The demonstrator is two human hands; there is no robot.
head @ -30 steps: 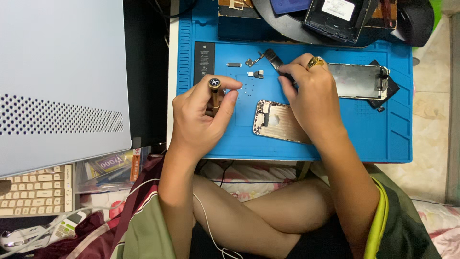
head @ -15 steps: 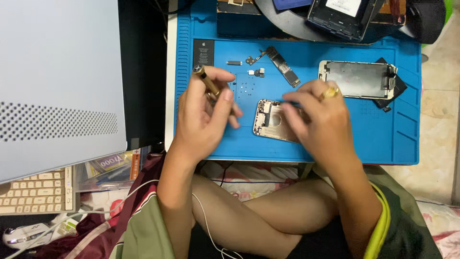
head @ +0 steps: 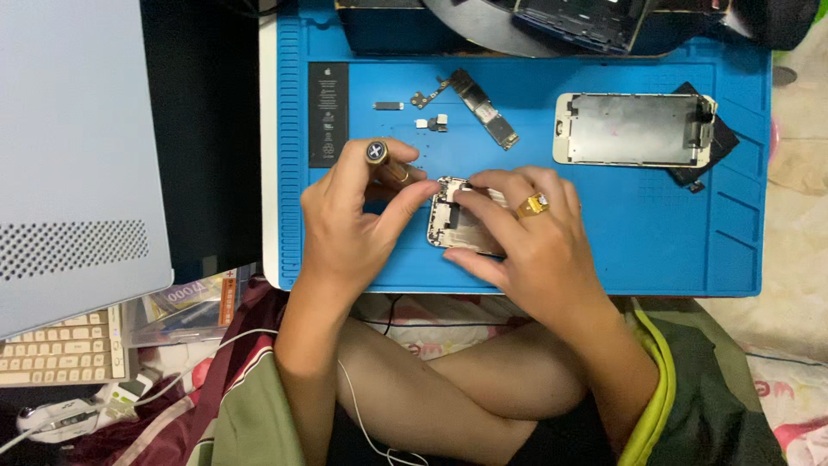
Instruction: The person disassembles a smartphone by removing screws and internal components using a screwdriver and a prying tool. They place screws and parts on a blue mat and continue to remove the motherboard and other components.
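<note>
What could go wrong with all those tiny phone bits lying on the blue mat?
1. The small loose parts lie unboxed near the left hand; a bump might scatter them.
2. The left hand's screwdriver points toward the open phone shell that the right hand steadies; a slip could scratch the inside.
3. The screen panel sits near the blue mat's right edge, so a nudge might push it off.
</note>
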